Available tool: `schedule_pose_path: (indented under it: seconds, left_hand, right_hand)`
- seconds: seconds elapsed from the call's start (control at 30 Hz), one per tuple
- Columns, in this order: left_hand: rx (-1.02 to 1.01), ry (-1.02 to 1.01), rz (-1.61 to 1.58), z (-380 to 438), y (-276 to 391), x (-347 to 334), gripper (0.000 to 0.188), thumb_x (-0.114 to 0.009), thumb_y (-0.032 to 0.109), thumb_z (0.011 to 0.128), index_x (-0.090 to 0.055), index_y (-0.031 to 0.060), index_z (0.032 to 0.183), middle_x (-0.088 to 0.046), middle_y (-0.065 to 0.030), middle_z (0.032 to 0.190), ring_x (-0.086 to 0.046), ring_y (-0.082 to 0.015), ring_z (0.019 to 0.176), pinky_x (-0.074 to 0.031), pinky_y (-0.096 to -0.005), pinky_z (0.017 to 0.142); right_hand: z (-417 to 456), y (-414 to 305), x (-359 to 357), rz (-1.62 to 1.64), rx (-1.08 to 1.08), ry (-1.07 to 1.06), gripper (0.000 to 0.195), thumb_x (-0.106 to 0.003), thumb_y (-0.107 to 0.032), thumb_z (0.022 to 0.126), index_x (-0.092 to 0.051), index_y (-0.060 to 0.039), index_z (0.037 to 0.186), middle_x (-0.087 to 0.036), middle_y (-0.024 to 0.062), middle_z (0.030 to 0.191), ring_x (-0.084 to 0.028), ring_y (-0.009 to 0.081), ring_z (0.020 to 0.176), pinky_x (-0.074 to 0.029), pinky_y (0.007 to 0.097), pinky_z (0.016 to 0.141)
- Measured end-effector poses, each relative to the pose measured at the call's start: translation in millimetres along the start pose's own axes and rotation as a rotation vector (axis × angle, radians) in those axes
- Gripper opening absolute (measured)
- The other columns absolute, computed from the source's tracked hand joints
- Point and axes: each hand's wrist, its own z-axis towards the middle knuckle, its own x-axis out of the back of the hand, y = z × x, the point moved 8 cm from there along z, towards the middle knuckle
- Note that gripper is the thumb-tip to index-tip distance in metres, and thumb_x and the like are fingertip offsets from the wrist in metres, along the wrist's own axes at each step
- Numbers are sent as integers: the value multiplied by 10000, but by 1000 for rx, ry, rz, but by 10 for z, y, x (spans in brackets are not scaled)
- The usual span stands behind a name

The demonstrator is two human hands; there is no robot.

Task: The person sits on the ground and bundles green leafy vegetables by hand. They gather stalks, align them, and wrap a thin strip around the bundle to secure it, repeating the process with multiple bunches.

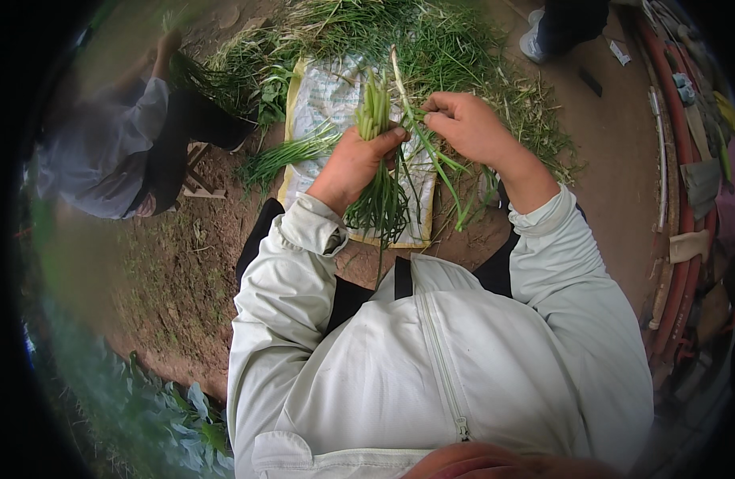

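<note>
My left hand (357,164) is shut around a bunch of scallion-like greens (373,111). Their pale cut-looking ends point up and away from me, while dark green leaves (379,206) hang below the fist. Just right of the bunch, a single longer stalk (398,78) with a whitish end stands apart, its leaves trailing down to the right. My right hand (466,127) pinches a leaf of that stalk between thumb and forefinger. Whether my left fingertips also touch the single stalk is unclear. Beneath both hands lies a white woven sack (319,90) with yellow edges.
A small bundle of greens (289,157) rests on the sack's left edge. Beyond it spreads a large heap of loose greens (445,45). At left, another person (110,143) sits holding greens; a shoe (532,42) shows at upper right. Red pipes (694,287) line the right side.
</note>
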Motion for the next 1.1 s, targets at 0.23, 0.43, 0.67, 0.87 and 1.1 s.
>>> schedule_pose_path:
  seconds: [0.23,0.43,0.67,0.87,1.1]
  left_hand:
    - [-6,-8,63,-12,15,32,170,-617,169,894,-611,11,955,-575,-10,764,-515,-107,646,-409,-256,606]
    - [-28,-21,72,-46,48,-21,133,-620,141,889,-610,9,900,-542,-5,718,-488,-110,613,-404,-260,570]
    - [11,-121,178,-176,120,-50,171,-601,169,899,-581,26,992,-572,-10,818,-518,-110,672,-423,-262,634]
    - [33,-124,187,-273,124,29,171,-593,163,904,-582,35,1016,-572,-20,841,-520,-110,692,-424,-258,649]
    - [19,-158,50,-323,157,31,180,-592,160,911,-567,29,1032,-546,-6,799,-514,-101,688,-420,-252,639]
  right_hand:
    - [7,5,116,-38,-3,49,199,-574,-153,841,-618,23,924,-539,7,649,-467,87,577,-380,276,541]
    - [43,-28,266,-215,73,173,233,-566,-186,817,-651,-13,947,-642,128,703,-611,251,630,-480,355,622]
    - [126,126,709,-385,15,372,237,-550,-212,844,-651,-50,985,-672,147,814,-643,319,738,-498,399,674]
    - [142,510,1455,-508,-65,588,253,-552,-251,850,-660,-104,1025,-682,140,885,-649,324,830,-503,394,730]
    - [-179,957,2485,-685,-150,981,272,-539,-260,867,-653,-152,1090,-676,100,1000,-631,315,924,-495,409,794]
